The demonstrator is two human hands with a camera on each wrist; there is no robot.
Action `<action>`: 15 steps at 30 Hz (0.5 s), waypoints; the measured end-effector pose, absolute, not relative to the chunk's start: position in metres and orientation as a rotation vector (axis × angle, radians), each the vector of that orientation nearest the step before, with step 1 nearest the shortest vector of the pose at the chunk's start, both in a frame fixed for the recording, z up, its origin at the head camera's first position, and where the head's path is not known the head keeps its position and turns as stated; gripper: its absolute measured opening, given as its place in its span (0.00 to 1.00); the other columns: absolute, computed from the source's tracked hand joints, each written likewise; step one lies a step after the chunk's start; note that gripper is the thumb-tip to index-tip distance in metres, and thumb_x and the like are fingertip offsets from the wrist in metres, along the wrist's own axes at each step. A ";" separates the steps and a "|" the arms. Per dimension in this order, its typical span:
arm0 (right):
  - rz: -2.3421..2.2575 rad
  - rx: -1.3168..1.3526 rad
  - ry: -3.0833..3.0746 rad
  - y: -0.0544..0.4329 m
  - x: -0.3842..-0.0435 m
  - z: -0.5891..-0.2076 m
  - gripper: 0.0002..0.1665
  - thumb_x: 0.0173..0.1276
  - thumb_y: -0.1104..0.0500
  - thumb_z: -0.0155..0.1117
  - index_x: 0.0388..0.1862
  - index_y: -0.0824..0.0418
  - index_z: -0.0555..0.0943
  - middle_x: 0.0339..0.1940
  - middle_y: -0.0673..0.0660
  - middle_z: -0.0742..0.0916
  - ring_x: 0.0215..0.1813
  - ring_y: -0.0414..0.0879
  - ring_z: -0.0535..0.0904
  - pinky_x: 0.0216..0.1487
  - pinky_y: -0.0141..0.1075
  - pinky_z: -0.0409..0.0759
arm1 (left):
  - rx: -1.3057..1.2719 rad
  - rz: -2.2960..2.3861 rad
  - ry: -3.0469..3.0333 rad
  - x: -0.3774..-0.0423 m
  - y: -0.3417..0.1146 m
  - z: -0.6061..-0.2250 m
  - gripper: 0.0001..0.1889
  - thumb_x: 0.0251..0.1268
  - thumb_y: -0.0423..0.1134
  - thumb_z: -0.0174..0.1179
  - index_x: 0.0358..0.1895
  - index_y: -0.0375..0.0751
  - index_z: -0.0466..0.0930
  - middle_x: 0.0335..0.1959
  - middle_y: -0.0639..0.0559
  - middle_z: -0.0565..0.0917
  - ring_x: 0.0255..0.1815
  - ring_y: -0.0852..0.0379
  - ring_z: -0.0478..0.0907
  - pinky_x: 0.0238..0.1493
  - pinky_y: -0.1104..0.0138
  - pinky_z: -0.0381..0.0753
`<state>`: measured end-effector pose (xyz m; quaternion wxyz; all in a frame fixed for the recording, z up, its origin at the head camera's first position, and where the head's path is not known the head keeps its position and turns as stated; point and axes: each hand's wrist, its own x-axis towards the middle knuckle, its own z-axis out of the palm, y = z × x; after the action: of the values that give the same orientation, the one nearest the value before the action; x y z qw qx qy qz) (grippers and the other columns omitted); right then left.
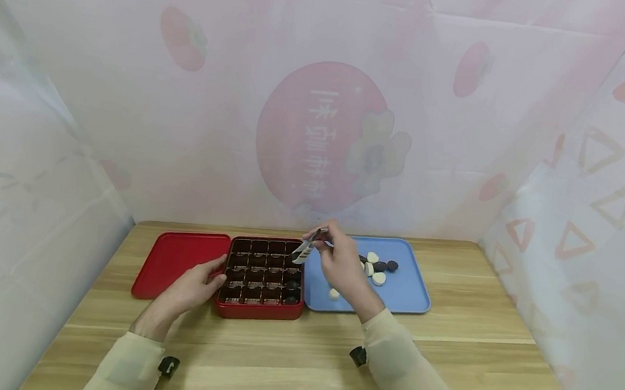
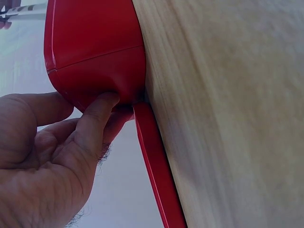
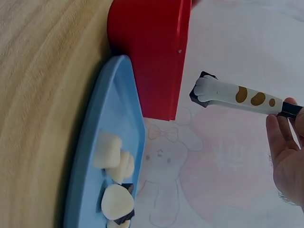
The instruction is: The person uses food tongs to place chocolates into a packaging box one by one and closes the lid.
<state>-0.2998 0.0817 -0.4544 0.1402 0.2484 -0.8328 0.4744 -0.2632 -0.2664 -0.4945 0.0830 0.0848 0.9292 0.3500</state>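
Observation:
My right hand (image 1: pixel 344 268) pinches white paw-shaped tongs (image 3: pixel 242 95) with brown spots, above the right side of a red box (image 1: pixel 258 313). A dark piece (image 3: pixel 204 89), seemingly a chocolate, shows at the tongs' tip in the right wrist view. Inside the box sits a dark brown divided tray (image 1: pixel 256 277); dark chocolates (image 1: pixel 292 286) lie in its right column nearest me. Against the box's left side rest the fingers of my left hand (image 1: pixel 190 289), thumb nearer me. In the left wrist view, the thumb touches the box's rounded corner.
Right of the box, a blue tray (image 1: pixel 412 299) bears several white chocolates (image 1: pixel 378 279) and dark ones (image 1: pixel 392 266), partly behind my right hand. A red lid (image 1: pixel 171 257) lies left of the box. Printed sheets (image 1: pixel 212 116) enclose the wooden table (image 1: pixel 251 365) at the back and sides.

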 end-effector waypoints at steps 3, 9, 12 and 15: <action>1.390 0.697 -2.431 0.077 -0.301 -0.458 0.09 0.92 0.67 0.62 0.62 0.56 0.82 0.60 0.54 0.96 0.63 0.53 0.95 0.61 0.45 0.97 | 0.256 1.040 2.775 -0.263 -0.267 -0.495 0.34 0.95 0.36 0.57 0.92 0.21 0.59 0.91 0.22 0.67 0.87 0.23 0.75 0.88 0.31 0.76; 1.388 0.686 -2.467 0.072 -0.302 -0.466 0.09 0.91 0.65 0.63 0.63 0.55 0.82 0.60 0.54 0.96 0.63 0.53 0.95 0.59 0.45 0.97 | 0.253 1.039 2.772 -0.264 -0.267 -0.495 0.35 0.95 0.36 0.57 0.92 0.21 0.59 0.91 0.21 0.67 0.88 0.22 0.73 0.89 0.30 0.75; 1.386 0.675 -2.483 0.071 -0.303 -0.471 0.08 0.92 0.64 0.62 0.63 0.55 0.82 0.61 0.54 0.96 0.64 0.53 0.95 0.61 0.46 0.97 | 0.256 1.032 2.773 -0.264 -0.267 -0.495 0.35 0.96 0.36 0.57 0.92 0.22 0.59 0.91 0.22 0.67 0.89 0.22 0.71 0.89 0.30 0.74; 1.384 0.672 -2.501 0.071 -0.304 -0.473 0.09 0.92 0.62 0.62 0.64 0.54 0.82 0.61 0.54 0.96 0.67 0.54 0.95 0.64 0.48 0.97 | 0.260 1.028 2.776 -0.265 -0.267 -0.496 0.35 0.96 0.36 0.57 0.92 0.22 0.59 0.91 0.22 0.66 0.91 0.22 0.68 0.90 0.30 0.73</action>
<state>-0.3043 0.0707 -0.4733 0.1024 0.2278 -0.8473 0.4688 -0.2649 -0.2672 -0.4958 0.0848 0.0873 0.9308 0.3446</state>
